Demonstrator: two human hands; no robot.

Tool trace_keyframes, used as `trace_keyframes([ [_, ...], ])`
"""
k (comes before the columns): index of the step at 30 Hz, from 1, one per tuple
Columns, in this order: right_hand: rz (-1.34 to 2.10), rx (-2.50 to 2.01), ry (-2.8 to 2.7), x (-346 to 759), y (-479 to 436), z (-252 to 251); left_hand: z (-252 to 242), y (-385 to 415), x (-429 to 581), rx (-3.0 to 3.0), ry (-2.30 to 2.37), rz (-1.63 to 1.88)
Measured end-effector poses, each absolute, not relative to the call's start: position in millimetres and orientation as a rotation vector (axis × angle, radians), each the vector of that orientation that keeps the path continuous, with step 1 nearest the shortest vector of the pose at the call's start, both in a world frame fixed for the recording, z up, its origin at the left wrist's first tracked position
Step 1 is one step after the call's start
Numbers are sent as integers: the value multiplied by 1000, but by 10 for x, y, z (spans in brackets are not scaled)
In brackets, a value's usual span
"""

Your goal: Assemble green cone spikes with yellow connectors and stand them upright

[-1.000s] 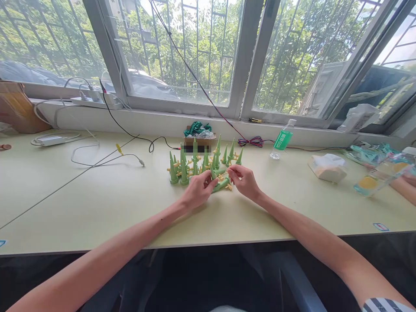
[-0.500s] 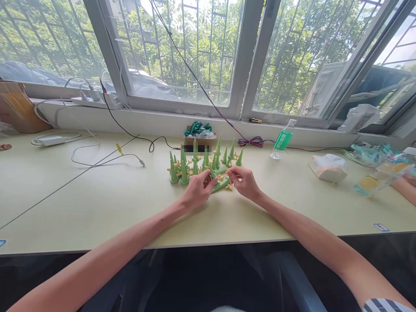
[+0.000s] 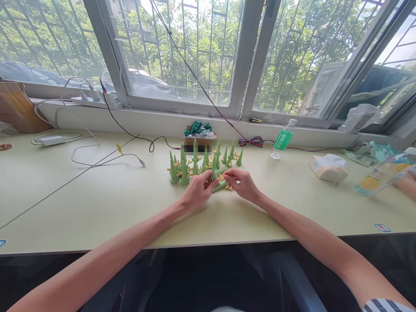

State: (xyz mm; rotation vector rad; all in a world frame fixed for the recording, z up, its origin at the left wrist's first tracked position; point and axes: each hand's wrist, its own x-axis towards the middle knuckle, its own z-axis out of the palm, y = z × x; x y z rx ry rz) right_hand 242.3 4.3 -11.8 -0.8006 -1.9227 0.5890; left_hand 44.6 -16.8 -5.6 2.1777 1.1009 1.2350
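Note:
My left hand is closed around a green plastic cone, which points upward between thumb and fingers. Close on its right, my right hand pinches a small yellow peg-like piece, partly hidden by the fingertips. Below the hands lies a green bar-shaped piece, covered in part by the fingers. Behind and to the left stand several more green cones with small yellow pieces sticking out of their sides. Another green cone stands at the right end of the group.
Behind the cones sits a small box with green wrapping. To the right are a bottle with a green label, a tissue pack and a clear bottle, near another person's hand. Cables lie at left.
My right hand has moved slightly left, closer to the cone. The cone in my left hand stands more upright. At far right, the other person's hand and the clear bottle have shifted a little.

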Motion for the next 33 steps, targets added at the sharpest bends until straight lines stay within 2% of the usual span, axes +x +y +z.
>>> trace_keyframes([
  [33, 569, -834, -1994, 2414, 33, -119, -66, -157, 428, 2288, 1070, 1251],
])
